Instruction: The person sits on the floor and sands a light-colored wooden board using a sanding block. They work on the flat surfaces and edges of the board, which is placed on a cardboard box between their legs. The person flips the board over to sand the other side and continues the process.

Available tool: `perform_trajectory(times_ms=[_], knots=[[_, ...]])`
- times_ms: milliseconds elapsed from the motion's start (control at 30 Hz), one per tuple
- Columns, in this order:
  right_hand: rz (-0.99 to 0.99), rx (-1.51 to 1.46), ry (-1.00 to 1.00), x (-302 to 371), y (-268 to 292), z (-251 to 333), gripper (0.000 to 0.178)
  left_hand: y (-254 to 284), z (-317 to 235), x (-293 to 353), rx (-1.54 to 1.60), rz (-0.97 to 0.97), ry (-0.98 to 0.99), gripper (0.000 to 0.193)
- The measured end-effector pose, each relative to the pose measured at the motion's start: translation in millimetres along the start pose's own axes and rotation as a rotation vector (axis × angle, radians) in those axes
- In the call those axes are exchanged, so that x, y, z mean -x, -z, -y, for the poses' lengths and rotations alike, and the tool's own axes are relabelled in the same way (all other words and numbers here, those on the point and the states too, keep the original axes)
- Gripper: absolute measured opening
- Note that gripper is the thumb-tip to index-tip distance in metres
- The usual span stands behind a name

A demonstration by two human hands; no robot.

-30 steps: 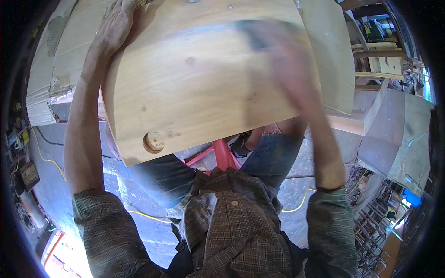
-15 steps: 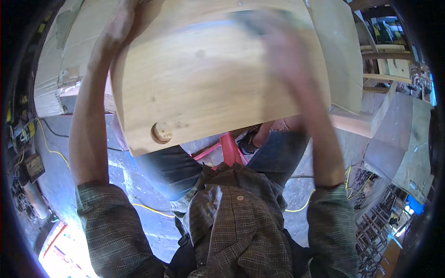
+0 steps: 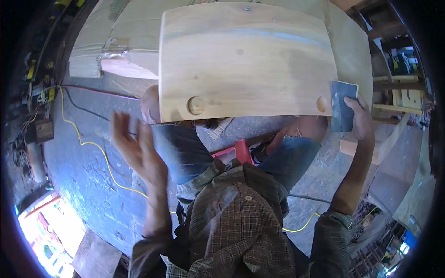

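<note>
A pale wooden board (image 3: 250, 69) lies in front of me, its near edge above my knees. Two round recesses mark its near corners, the left recess (image 3: 195, 105) holding a disc of wood and the right recess (image 3: 321, 104) seen at a slant. Beside the board's right edge, my right hand (image 3: 363, 118) grips a dark grey sheet of sandpaper (image 3: 343, 107), thumb over its face. My left hand (image 3: 138, 150) is in the air off the near left corner, slightly blurred, fingers apart with nothing in them.
Cardboard (image 3: 134, 34) spreads under and around the board. A pink stool (image 3: 242, 150) shows between my legs. A yellow cord (image 3: 109, 167) runs over the concrete floor at left. Wooden frame pieces (image 3: 403, 92) stand at right.
My left hand has left the board's left edge and come back toward me. My right hand has moved the sandpaper off the board's top to its right side. The board now sits straighter.
</note>
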State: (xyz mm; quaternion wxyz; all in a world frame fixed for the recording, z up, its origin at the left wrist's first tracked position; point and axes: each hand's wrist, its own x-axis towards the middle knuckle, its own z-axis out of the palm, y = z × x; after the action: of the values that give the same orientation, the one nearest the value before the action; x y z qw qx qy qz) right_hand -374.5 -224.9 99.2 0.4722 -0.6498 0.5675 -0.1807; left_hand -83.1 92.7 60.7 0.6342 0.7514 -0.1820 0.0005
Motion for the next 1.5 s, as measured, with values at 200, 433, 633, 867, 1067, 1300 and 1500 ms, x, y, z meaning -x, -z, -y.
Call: perform_trajectory(times_ms=[200, 433, 633, 867, 1067, 1300, 1500], knots=[[0.083, 0.148, 0.028, 15.4, -12.4, 26.3, 0.036, -15.1, -4.7, 80.6, 0.796, 0.347, 0.873, 0.066], [0.05, -0.047, 0.039, 53.0, -44.9, 15.1, 0.034, -79.4, -7.2, 40.1, 1.006, 0.274, 0.598, 0.037], [0.295, -0.055, 0.242, 128.5, -105.2, 15.2, 0.032, -88.2, 23.7, -5.6, 0.865, 0.162, 0.498, 0.031], [0.072, -0.267, 0.315, 117.6, -73.5, 27.8, 0.038, -49.3, 30.9, -73.4, 0.729, 0.264, 0.427, 0.025], [0.139, -0.182, 0.322, 91.7, -61.4, 41.8, 0.054, -81.4, 45.0, -179.5, 0.47, 0.726, 0.461, 0.025], [0.171, -0.033, 0.447, 42.2, -128.2, 78.1, 0.046, -139.7, 36.4, -253.0, -0.697, 0.642, -0.527, 0.043], [-0.182, 0.688, 0.807, -6.2, -194.1, 69.0, 0.017, -193.4, 46.7, -190.8, -0.906, 0.325, -0.898, 0.031]])
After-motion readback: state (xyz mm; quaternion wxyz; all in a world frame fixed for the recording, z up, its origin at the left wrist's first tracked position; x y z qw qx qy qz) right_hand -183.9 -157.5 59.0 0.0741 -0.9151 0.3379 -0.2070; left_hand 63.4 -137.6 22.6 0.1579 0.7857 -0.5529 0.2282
